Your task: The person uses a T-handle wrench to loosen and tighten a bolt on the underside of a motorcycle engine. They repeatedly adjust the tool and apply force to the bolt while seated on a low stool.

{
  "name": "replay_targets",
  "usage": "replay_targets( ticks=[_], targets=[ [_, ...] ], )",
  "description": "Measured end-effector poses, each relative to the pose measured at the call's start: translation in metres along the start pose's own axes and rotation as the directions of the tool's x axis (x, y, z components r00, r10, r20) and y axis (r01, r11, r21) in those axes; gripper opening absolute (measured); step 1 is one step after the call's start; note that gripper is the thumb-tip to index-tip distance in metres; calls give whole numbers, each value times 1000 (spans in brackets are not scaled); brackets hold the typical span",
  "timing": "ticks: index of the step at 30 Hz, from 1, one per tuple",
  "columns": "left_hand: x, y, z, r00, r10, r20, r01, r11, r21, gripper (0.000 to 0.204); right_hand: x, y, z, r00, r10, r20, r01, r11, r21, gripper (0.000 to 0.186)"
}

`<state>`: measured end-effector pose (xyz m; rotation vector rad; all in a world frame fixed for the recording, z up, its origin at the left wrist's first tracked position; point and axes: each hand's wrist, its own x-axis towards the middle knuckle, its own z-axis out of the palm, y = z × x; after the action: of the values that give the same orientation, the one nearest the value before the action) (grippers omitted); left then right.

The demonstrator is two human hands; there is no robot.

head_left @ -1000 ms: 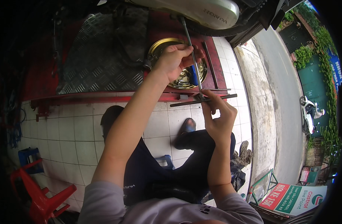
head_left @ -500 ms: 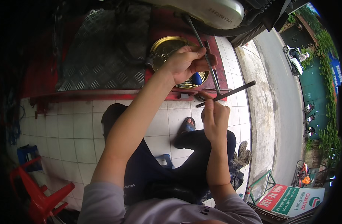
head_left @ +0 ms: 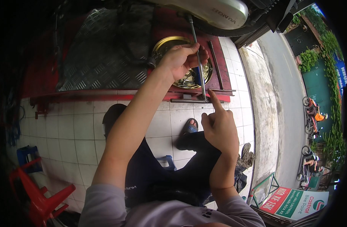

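Note:
A T-handle wrench reaches from under the motorcycle's pale side cover toward me, its crossbar lying sideways at the near end. My left hand is closed loosely round the middle of its shaft, thumb on top. At the crossbar joint, the outstretched index finger of my right hand reaches the handle, while the other fingers curl in with nothing in them. Beneath my left hand sits a round gold-coloured tray holding small metal parts and a blue-handled tool.
A second T-handle wrench lies on the red lift platform right of the tray. Checkered metal plate covers the platform's left. A red plastic chair and a blue stool stand lower left. Motorbikes pass on the road at right.
The wrench's shaft has swung left and its crossbar has turned. My right hand has let go of the crossbar, extending its index finger. My left hand has shifted slightly left.

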<state>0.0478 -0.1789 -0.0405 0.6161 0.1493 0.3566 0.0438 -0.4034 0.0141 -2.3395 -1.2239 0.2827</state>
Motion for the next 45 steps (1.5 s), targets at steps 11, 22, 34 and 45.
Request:
replay_targets(
  ticks=[11,22,34,45],
  targets=[
    [-1,1,6,1000,15,-27,-16,999,-45,19,14,13,2,968,179,-176,-206,968,-147,57],
    [-8,7,12,998,9,57,-4,996,-89,22,10,47,17,876,-118,-467,72,991,-115,24],
    [-16,11,-3,940,9,341,34,992,-119,22,16,-20,36,983,-112,-146,163,902,401,26],
    [-11,-3,6,981,-41,188,38,999,24,19,39,-5,13,972,120,-204,64,695,716,29]
  ],
)
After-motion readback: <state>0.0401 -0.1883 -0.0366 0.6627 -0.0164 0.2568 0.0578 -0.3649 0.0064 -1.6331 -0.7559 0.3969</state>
